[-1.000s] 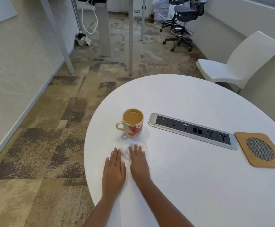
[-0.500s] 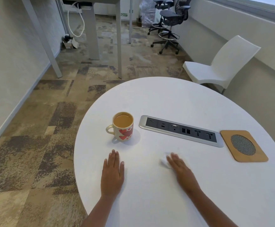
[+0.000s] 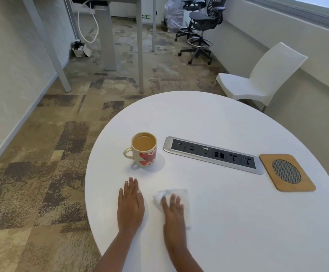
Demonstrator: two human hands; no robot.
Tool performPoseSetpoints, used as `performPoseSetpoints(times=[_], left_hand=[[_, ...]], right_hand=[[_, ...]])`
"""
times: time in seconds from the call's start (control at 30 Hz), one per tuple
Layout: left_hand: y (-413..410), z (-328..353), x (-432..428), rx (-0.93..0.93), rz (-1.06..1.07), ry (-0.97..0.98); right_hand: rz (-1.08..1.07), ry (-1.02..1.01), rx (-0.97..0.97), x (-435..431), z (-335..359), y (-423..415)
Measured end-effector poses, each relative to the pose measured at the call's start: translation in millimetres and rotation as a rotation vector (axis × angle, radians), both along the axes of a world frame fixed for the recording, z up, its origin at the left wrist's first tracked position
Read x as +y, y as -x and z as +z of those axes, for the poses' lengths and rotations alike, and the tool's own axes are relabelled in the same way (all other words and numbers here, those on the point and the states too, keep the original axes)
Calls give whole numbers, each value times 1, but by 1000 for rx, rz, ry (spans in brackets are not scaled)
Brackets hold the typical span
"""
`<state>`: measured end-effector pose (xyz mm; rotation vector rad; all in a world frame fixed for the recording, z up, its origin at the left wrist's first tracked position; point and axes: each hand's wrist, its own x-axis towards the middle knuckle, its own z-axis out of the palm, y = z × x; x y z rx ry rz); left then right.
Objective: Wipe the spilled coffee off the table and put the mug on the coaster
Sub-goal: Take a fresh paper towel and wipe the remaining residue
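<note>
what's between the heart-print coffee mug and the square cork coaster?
Head view: only the long silver-framed socket strip, set into the round white table, lies between the cream mug with red hearts and the square cork coaster.

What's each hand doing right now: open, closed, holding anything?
Left hand: open, flat on the table, holding nothing.
Right hand: open, straight fingers pressing the white tissue onto the table.
</note>
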<state>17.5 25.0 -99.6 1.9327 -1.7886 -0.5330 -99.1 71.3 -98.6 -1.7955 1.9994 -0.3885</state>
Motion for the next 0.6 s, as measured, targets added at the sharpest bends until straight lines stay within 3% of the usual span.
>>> performPoseSetpoints(times=[0.2,0.3,0.4,0.6], left_hand=[[2,4,2,-114,-26,23],[3,9,4,-151,-37,56],[5,13,4,-151,-36,38],[2,15,3,-193,-73,-24]], right_hand=[[206,-63,111,-44,6,-1],[234,116,197,-59,7,10],[283,-52,259,-74,8,28],[60,-132,325,-87,16,96]])
